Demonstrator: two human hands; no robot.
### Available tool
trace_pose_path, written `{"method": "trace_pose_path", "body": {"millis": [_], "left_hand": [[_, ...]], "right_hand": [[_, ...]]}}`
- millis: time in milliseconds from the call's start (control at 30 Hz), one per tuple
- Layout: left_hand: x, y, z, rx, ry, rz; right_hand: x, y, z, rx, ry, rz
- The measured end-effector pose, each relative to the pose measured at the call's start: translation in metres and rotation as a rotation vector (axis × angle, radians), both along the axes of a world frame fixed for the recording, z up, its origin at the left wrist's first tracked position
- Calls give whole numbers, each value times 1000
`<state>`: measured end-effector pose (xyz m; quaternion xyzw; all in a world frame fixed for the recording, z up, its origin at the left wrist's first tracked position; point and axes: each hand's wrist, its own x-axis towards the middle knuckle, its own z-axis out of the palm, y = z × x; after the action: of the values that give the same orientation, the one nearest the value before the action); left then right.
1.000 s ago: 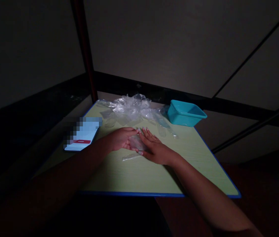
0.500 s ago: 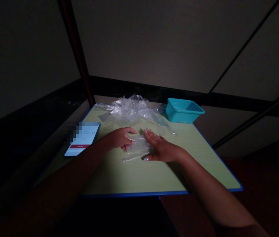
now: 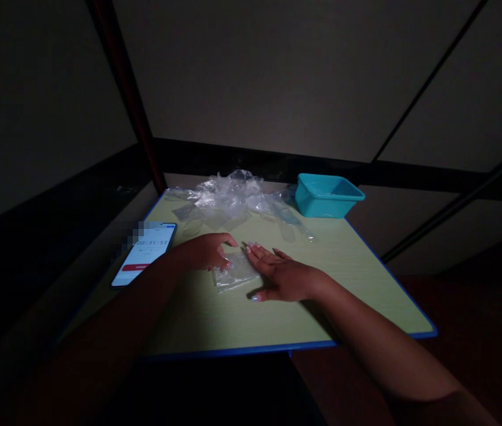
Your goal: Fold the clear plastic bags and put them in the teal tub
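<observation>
A folded piece of clear plastic (image 3: 237,272) lies flat on the pale green table (image 3: 215,322) between my hands. My left hand (image 3: 209,251) touches its left side, thumb and index finger apart; the other fingers are partly hidden beneath the hand. My right hand (image 3: 279,273) rests over the right edge of the plastic, fingers stretched out and thumb spread toward the near side. Beyond both hands, a loose heap of clear plastic (image 3: 233,195) spreads over the back of the table.
A turquoise basket (image 3: 326,207) stands at the back right corner. On the left, a lit phone (image 3: 144,254) lies beside my left forearm. The table has a blue edge, with walls behind it and to the left.
The plastic between my hands now lies flatter and more compact. Both hands have shifted slightly left, and my right hand has moved a little nearer. The whole view has also shifted slightly.
</observation>
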<state>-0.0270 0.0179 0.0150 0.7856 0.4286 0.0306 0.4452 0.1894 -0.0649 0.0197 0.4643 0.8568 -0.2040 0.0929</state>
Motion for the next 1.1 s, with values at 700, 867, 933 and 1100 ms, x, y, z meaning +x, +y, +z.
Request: {"method": "trace_pose_path", "body": {"millis": [700,867,933,1100], "left_hand": [[33,-38,-14,879,-34,-103],[39,-43,-25,826,156,-150],[39,-41,-26,825,200,-58],[34,-37,-29,814,260,40]], "right_hand": [[-11,-7,-3,-24,-11,-28],[-8,-7,-6,-24,-1,-20],[-6,-6,-7,-18,9,-11],[0,-2,-13,7,15,-7]]}}
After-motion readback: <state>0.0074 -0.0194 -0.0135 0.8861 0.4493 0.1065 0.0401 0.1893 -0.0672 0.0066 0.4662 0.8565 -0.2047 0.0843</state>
